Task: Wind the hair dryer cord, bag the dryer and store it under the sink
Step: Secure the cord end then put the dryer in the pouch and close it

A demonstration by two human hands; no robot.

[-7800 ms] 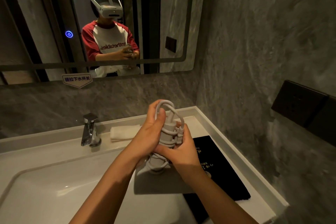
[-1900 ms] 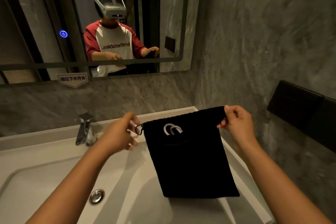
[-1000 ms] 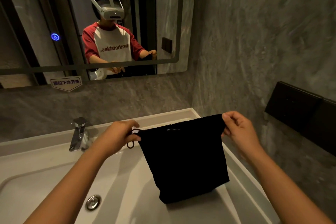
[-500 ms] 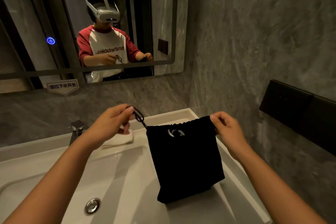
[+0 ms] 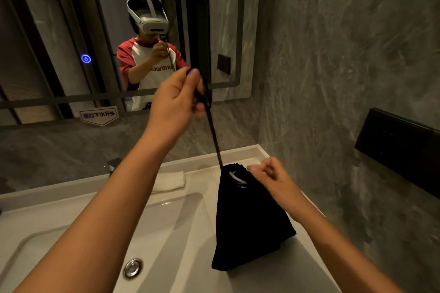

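Nearest you, the round metal drain (image 5: 132, 268) is sitting in the white sink basin (image 5: 59, 242), and your two bare forearms are reaching out over it. The black drawstring bag (image 5: 247, 226) is resting with its base on the white counter (image 5: 266, 278) at the basin's right edge, its gathered mouth pointing up; a bit of white cord (image 5: 235, 177) is showing inside the mouth, so the dryer itself is hidden in the bag. Your right hand (image 5: 273, 179) is sitting at the mouth's right side with its fingers curled together, pinching the bag's top edge. Your left hand (image 5: 177, 102) is raised well above, its fingers clamped on the black drawstring (image 5: 213, 131), which is running taut down to the mouth. Behind the bag, a folded white towel (image 5: 170, 181) is lying on the counter's back ledge, beside a faucet (image 5: 113, 165) mostly hidden by your arm. On the right wall a dark panel (image 5: 400, 147) is mounted. Farther back, a sticker (image 5: 98, 115) under the mirror (image 5: 47, 31) is reading "提拉下水开关", and a blue round button (image 5: 86, 58) is glowing on the glass. Your reflection is wearing a white headset (image 5: 152, 22) and a red-sleeved shirt with mirrored lettering you can't fully read.
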